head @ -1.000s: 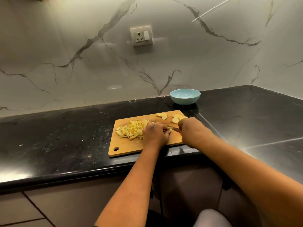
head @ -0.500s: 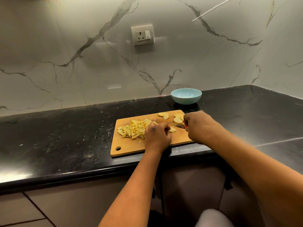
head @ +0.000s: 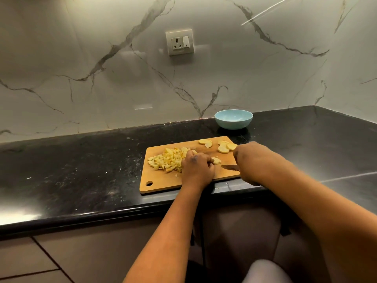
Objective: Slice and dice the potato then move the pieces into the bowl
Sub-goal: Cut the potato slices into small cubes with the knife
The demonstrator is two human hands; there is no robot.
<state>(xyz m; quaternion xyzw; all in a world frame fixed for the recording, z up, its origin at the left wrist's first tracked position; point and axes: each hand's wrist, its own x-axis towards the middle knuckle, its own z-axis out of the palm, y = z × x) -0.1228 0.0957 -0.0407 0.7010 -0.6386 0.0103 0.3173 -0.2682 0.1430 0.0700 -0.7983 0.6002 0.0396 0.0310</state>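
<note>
Our left hand (head: pixel 197 168) pinches a potato slice (head: pixel 216 160) on the cutting board (head: pixel 163 180), w/ diced pieces (head: pixel 166 160) beside. Our right hand (head: pixel 253 162) grips the knife (head: pixel 229 167); the bowl (head: pixel 233 119) stands behind.

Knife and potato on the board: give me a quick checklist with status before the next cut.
1. Knife gripped by right hand: ok; the blade shows, the handle is hidden in the hand.
2. Potato piece held by left hand: ok.
3. Left fingers clear of the blade: cannot tell; they are hidden from this view.
4. Cutting board flat on the counter: ok.
5. Uncut slices left at the far edge: not ok; more dicing is due.
6. Bowl beyond the board: ok; no pieces show inside.
</note>
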